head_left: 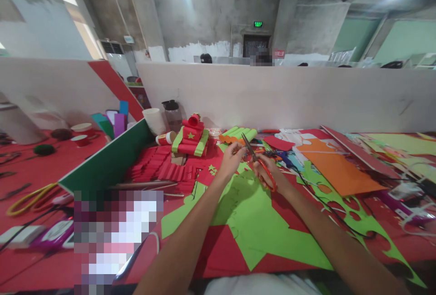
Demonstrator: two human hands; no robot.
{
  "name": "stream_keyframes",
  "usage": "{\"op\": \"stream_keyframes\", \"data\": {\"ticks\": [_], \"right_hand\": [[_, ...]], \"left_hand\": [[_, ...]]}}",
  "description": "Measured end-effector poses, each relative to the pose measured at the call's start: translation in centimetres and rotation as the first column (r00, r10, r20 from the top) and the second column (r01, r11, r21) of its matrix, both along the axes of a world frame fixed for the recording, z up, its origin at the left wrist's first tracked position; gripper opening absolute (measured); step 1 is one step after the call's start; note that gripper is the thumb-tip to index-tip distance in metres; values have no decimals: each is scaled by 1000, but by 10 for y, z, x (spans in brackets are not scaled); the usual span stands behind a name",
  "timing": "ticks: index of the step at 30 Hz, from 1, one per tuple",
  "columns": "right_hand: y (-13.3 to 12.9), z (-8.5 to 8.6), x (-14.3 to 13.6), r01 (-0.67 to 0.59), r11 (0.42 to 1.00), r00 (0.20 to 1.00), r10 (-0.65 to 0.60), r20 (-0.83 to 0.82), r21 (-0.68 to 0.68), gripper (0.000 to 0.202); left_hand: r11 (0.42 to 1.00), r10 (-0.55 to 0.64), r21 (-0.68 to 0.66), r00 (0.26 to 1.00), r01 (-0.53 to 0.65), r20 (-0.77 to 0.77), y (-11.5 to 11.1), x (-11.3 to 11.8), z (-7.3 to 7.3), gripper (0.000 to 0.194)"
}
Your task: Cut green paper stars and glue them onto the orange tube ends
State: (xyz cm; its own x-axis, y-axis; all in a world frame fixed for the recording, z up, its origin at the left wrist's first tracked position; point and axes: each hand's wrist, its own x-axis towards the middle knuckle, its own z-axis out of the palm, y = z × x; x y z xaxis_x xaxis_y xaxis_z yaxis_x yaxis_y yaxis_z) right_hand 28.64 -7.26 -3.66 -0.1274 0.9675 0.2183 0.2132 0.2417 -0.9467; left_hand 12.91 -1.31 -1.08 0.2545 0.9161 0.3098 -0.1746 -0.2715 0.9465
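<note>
My right hand (267, 170) grips a pair of scissors (250, 148) by orange-red handles, its dark blades pointing up and to the left. Just left of the blades, my left hand (233, 156) is closed in a pinch; what sits between its fingertips is too small to make out. Beneath both hands lie large green paper sheets (252, 220) with pointed edges. Several small green paper stars (212, 169) rest on red paper beside my left wrist. Behind them stands a red and green paper model (191, 135) with a star on its front.
Green paper rolls (240, 134) lie beyond my hands. To the right are a blue glue gun (285, 159), an orange sheet (340, 168) and green paper with round holes (361, 222). A green board (105, 159) stands at left, near a cup (154, 121) and dark-lidded bottle (172, 113). A white partition (289, 97) runs behind.
</note>
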Motion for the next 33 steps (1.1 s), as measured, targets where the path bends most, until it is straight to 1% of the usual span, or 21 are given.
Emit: {"op": "stream_keyframes", "data": {"ticks": [5,9,11,14,17,19,20,22,24,25,26,28,30,32,33], "right_hand": [[-1,6,6,-3,1000,1000,3,1,-12,48],[-2,9,10,-53,998,997,54,60,-19,56],[-1,8,11,-56,998,995,59,82,-38,55],[3,7,14,-20,999,994,24,107,-38,48],[7,11,22,41,998,973,-51,225,49,43],[6,17,30,70,990,914,-112,391,122,42],[4,21,35,77,987,858,-139,495,143,40],[0,28,43,85,988,696,-151,702,129,37],[-5,33,50,63,996,521,-80,850,56,33],[-7,34,53,53,998,453,-36,891,14,32],[-9,35,56,45,999,405,2,914,-23,30],[-11,34,61,49,997,358,45,932,-67,28],[-12,32,65,68,994,340,61,938,-89,28],[-14,31,68,95,990,320,69,945,-104,32],[-15,31,68,107,988,312,73,947,-111,34]], "left_hand": [[1000,0,-14,1000,0,11,2,0,0,12],[1000,12,-4,1000,-12,4,3,1,-2,14],[1000,16,-3,1000,-16,-2,3,1,-2,15],[1000,24,-6,1000,-24,-3,3,-1,-1,16],[998,57,-4,998,-57,11,4,-6,2,15],[997,83,0,996,-83,18,6,-12,5,14],[996,93,2,996,-93,17,7,-15,7,13],[995,100,8,995,-100,-1,10,-21,9,12],[996,90,29,995,-89,-43,13,-26,11,12],[996,79,47,994,-76,-79,15,-29,12,12],[996,68,70,990,-59,-127,16,-31,13,12],[991,56,132,964,-22,-260,18,-38,15,11],[978,81,208,904,9,-419,19,-48,18,7],[963,130,268,805,37,-579,20,-60,20,4],[959,165,281,734,37,-659,20,-66,21,4]]}}
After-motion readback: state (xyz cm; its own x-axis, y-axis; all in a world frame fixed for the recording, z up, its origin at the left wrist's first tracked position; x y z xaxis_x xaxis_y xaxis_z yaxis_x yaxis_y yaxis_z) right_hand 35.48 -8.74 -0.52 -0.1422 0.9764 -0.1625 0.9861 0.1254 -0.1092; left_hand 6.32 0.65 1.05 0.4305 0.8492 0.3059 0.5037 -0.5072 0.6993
